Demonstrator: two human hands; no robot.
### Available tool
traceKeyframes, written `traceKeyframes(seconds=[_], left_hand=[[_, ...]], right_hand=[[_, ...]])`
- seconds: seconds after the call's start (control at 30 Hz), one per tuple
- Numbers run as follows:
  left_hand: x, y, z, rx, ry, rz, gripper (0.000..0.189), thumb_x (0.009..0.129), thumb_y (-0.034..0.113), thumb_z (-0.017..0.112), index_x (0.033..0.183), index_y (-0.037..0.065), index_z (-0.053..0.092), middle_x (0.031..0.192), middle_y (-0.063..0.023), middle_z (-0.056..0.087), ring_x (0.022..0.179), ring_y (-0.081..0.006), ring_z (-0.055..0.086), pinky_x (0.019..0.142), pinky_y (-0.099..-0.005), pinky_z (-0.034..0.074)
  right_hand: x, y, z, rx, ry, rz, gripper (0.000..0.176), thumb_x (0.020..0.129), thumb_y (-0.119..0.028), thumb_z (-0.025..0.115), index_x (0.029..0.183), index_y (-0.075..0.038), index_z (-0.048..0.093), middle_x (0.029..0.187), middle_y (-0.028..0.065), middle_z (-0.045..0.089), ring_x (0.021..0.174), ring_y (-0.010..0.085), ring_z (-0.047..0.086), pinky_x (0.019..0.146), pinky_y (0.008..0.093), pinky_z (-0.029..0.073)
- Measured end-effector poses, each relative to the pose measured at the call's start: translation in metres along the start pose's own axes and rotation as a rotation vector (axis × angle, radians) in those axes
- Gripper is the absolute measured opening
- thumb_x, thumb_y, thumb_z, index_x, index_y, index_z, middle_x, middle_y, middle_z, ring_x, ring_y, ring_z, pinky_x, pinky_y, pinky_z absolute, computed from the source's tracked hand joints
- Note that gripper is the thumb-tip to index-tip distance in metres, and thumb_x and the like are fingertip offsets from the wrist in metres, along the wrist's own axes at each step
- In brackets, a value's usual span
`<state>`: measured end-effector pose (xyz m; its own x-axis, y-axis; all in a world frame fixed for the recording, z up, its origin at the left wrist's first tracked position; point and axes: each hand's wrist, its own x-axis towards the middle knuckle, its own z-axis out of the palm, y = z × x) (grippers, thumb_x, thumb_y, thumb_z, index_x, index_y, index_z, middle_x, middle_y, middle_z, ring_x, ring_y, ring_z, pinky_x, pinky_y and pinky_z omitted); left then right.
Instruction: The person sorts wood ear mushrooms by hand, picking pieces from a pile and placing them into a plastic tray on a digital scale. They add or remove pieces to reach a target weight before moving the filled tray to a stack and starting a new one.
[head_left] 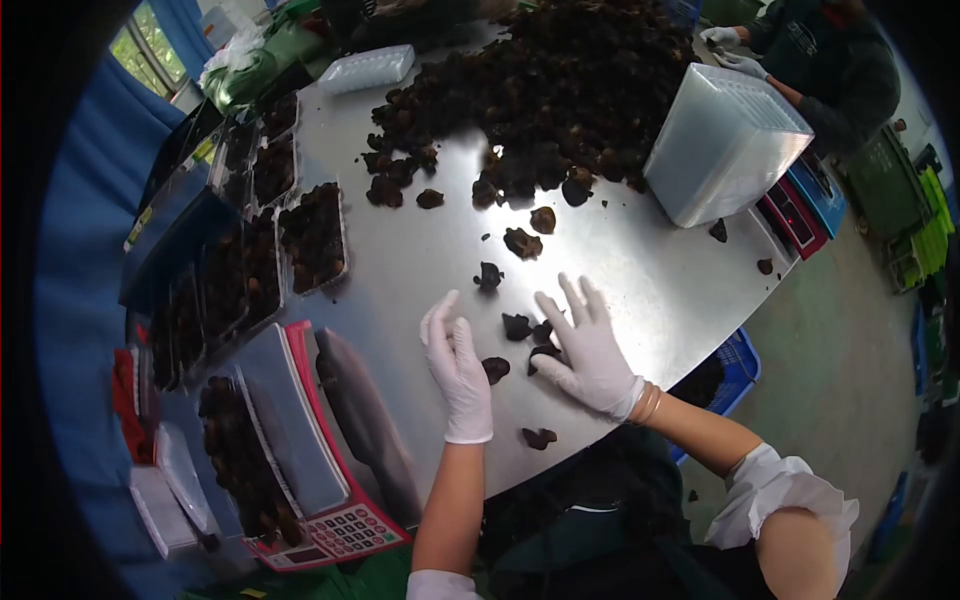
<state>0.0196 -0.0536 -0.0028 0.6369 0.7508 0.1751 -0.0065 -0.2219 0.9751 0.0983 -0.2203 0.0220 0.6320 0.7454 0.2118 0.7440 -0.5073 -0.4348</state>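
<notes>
Both of my hands wear white gloves over the metal table (400,260). My left hand (460,375) is turned on edge with its fingers stretched forward, holding nothing. Beside its palm lies a dark mushroom-like piece (496,370). My right hand (590,355) is spread open, palm down, with its thumb over another dark piece (541,357). Between the hands sits a black piece (516,326). More pieces lie singly beyond them, such as a brown one (522,243), and one piece (539,438) rests near the table's front edge.
A large heap of dark pieces (560,90) covers the back. Filled clear trays (313,240) line the left side, near a pink scale (355,530) bearing a filled tray. Stacked clear trays (720,150) stand at the right. Across the table is a person (840,70) in white gloves.
</notes>
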Motion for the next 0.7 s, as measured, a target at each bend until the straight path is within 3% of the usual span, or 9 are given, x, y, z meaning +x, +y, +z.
traceKeyframes(seconds=[0.13, 0.2, 0.23, 0.27, 0.3, 0.37, 0.43, 0.63, 0.7], left_hand=[[0.005, -0.013, -0.003, -0.038, 0.074, 0.068, 0.033, 0.104, 0.020, 0.047, 0.130, 0.002, 0.058, 0.121, -0.0076, 0.054, 0.089, -0.0120, 0.048, 0.083, -0.0282, 0.043], [0.003, -0.013, -0.005, -0.196, 0.105, -0.134, 0.035, 0.105, 0.024, 0.043, 0.129, 0.004, 0.060, 0.118, -0.0064, 0.056, 0.091, -0.0123, 0.049, 0.086, -0.0297, 0.043], [0.003, -0.008, -0.007, -0.193, 0.110, -0.146, 0.035, 0.105, 0.024, 0.043, 0.129, 0.004, 0.060, 0.118, -0.0064, 0.056, 0.091, -0.0123, 0.049, 0.086, -0.0297, 0.043], [0.004, 0.001, -0.008, -0.219, 0.110, -0.161, 0.037, 0.106, 0.026, 0.041, 0.130, 0.004, 0.059, 0.123, -0.0059, 0.057, 0.096, -0.0131, 0.050, 0.087, -0.0290, 0.044], [0.004, 0.005, -0.009, -0.245, 0.108, -0.180, 0.040, 0.106, 0.029, 0.039, 0.130, 0.004, 0.059, 0.128, -0.0054, 0.058, 0.101, -0.0139, 0.052, 0.088, -0.0283, 0.045], [0.006, -0.001, -0.010, -0.246, 0.105, -0.192, 0.041, 0.107, 0.030, 0.039, 0.129, 0.003, 0.059, 0.134, -0.0063, 0.056, 0.105, -0.0154, 0.053, 0.090, -0.0296, 0.045], [0.007, -0.005, -0.012, -0.317, 0.139, -0.141, 0.040, 0.106, 0.032, 0.040, 0.128, 0.004, 0.060, 0.132, -0.0052, 0.057, 0.104, -0.0157, 0.053, 0.089, -0.0292, 0.045], [0.015, -0.003, -0.025, -0.339, 0.256, -0.182, 0.039, 0.105, 0.035, 0.042, 0.126, 0.008, 0.062, 0.131, -0.0023, 0.058, 0.104, -0.0141, 0.051, 0.093, -0.0302, 0.042], [0.017, 0.002, -0.024, -0.350, 0.260, -0.185, 0.039, 0.105, 0.035, 0.042, 0.126, 0.009, 0.062, 0.130, -0.0018, 0.058, 0.104, -0.0138, 0.051, 0.094, -0.0305, 0.042]], right_hand=[[-0.005, -0.027, 0.008, 0.084, -0.194, -0.230, 0.068, 0.090, -0.034, 0.063, 0.147, -0.005, 0.039, 0.153, 0.0265, 0.031, 0.138, 0.0532, 0.029, 0.114, 0.0594, 0.024], [0.016, -0.023, 0.002, -0.007, -0.034, -0.295, 0.058, 0.090, -0.025, 0.062, 0.142, -0.007, 0.046, 0.150, 0.0225, 0.038, 0.137, 0.0470, 0.034, 0.113, 0.0549, 0.029], [0.036, -0.003, 0.012, 0.204, 0.152, -0.250, 0.049, 0.089, -0.017, 0.060, 0.137, -0.008, 0.052, 0.143, 0.0204, 0.048, 0.129, 0.0425, 0.046, 0.109, 0.0490, 0.036], [0.055, 0.019, 0.024, 0.137, 0.227, -0.244, 0.044, 0.089, -0.011, 0.057, 0.133, -0.007, 0.055, 0.135, 0.0201, 0.054, 0.117, 0.0421, 0.053, 0.103, 0.0452, 0.042], [0.076, 0.018, 0.005, 0.143, 0.242, -0.124, 0.043, 0.089, -0.008, 0.055, 0.132, -0.006, 0.056, 0.132, 0.0205, 0.055, 0.109, 0.0406, 0.055, 0.097, 0.0439, 0.046], [0.100, 0.036, 0.015, 0.089, 0.356, -0.173, 0.042, 0.087, -0.005, 0.059, 0.129, -0.008, 0.058, 0.122, 0.0201, 0.058, 0.103, 0.0366, 0.057, 0.092, 0.0449, 0.047], [0.110, 0.059, 0.013, 0.154, 0.037, -0.144, 0.043, 0.086, -0.006, 0.063, 0.128, -0.008, 0.060, 0.116, 0.0188, 0.061, 0.105, 0.0360, 0.058, 0.095, 0.0429, 0.047], [0.047, 0.047, -0.025, 0.703, -0.078, 0.094, 0.048, 0.084, 0.000, 0.054, 0.131, -0.008, 0.059, 0.108, 0.0098, 0.063, 0.103, 0.0187, 0.061, 0.090, 0.0318, 0.051], [0.024, 0.021, -0.039, 1.110, -0.145, 0.326, 0.052, 0.083, 0.003, 0.051, 0.134, -0.007, 0.057, 0.109, 0.0075, 0.062, 0.101, 0.0138, 0.060, 0.087, 0.0291, 0.051]])
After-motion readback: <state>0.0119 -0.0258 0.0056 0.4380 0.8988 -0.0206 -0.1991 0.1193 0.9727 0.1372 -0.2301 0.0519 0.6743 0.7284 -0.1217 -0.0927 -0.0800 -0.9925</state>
